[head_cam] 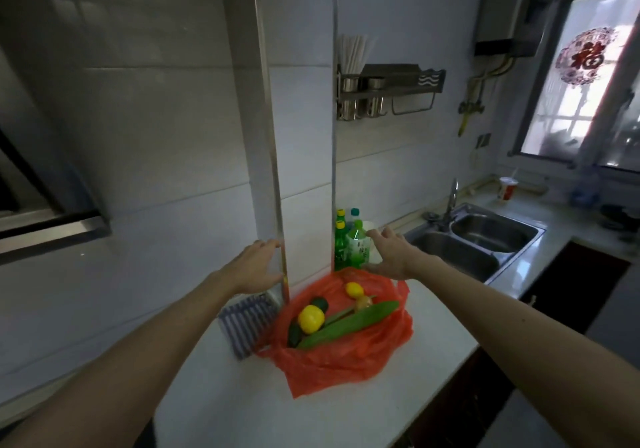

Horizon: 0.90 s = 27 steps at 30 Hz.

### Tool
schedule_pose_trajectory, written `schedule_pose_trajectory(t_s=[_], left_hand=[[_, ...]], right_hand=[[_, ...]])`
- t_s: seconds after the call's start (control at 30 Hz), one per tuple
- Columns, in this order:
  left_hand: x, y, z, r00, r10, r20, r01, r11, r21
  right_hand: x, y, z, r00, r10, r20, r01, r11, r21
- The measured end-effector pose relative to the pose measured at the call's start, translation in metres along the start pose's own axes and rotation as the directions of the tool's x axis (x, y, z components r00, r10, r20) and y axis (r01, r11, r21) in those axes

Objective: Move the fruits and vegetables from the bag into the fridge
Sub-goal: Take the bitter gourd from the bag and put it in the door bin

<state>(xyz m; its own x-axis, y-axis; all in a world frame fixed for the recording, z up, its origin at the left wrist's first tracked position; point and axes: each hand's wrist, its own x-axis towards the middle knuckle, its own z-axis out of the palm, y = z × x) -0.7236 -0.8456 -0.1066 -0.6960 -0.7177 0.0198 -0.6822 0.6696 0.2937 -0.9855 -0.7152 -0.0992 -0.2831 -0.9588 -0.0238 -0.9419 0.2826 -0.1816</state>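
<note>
The single head-mounted wide-angle camera looked forward and down, close above the surface (pixel 398 395), with the wall at 12 o'clock.

Red-orange plastic bag (pixel 346 361) lay open and crumpled on white counter (pixel 311 420), mouth spread wide, contents exposed. Long green cucumber (pixel 349 324) lay diagonally across the middle, upper end toward the right. Yellow pepper (pixel 311 318) sat at its left side, touching it. Dark green vegetable (pixel 319 304) behind the pepper, second dark one (pixel 295 333) in front of it, kind unclear. Small lemon (pixel 354 289) at the back, brownish onion (pixel 363 303) just in front of it.
</note>
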Motion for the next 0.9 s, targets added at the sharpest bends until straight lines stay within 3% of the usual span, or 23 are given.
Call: schedule_pose_trajectory(t_s=[0.5,0.9], left_hand=[[0.086,-0.005,0.084,0.984,0.082,0.161,-0.070,0.995,-0.078],[0.134,0.007,0.149,0.963,0.074,0.259,-0.032,0.986,-0.165]], right_hand=[[0.048,0.041,0.070,0.986,0.121,0.115,-0.124,0.992,0.018],[0.122,0.084,0.110,0.976,0.053,0.211,-0.068,0.996,0.065]])
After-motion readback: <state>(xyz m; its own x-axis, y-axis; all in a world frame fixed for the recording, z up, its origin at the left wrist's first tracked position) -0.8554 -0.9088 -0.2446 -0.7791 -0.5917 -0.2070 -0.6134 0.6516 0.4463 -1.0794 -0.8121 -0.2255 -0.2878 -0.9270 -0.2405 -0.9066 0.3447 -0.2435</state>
